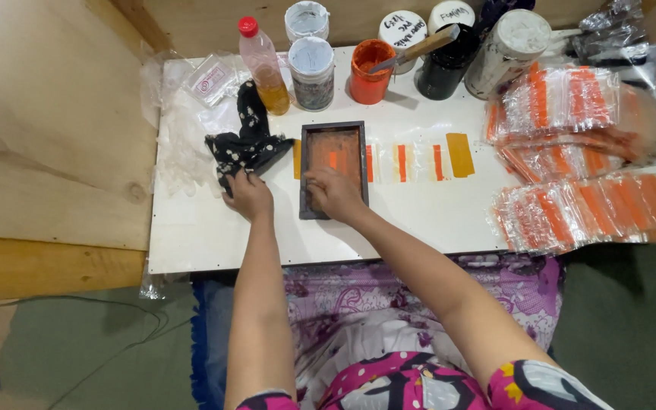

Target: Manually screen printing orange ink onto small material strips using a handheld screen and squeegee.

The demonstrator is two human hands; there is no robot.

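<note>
We judge the printing pass to be in hand: our right hand [333, 193] presses fingers-down on the small dark screen frame [333, 168] lying flat mid-board [191, 243], grasping nothing, while our left hand [248, 196] pins the black dotted rag [248, 144] just beside it. Next we would need a square lift; whatever lies under the frame is hidden, and the bags [578, 205] at right blur together.

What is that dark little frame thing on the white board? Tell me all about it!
The frame is a small dark rectangle, maybe wood, with a mesh middle stained orange. It lies flat on the white board, over a row of clear bags with orange stripes. The right hand presses on its near edge. The left hand rests beside it, on a black spotted cloth.
</note>
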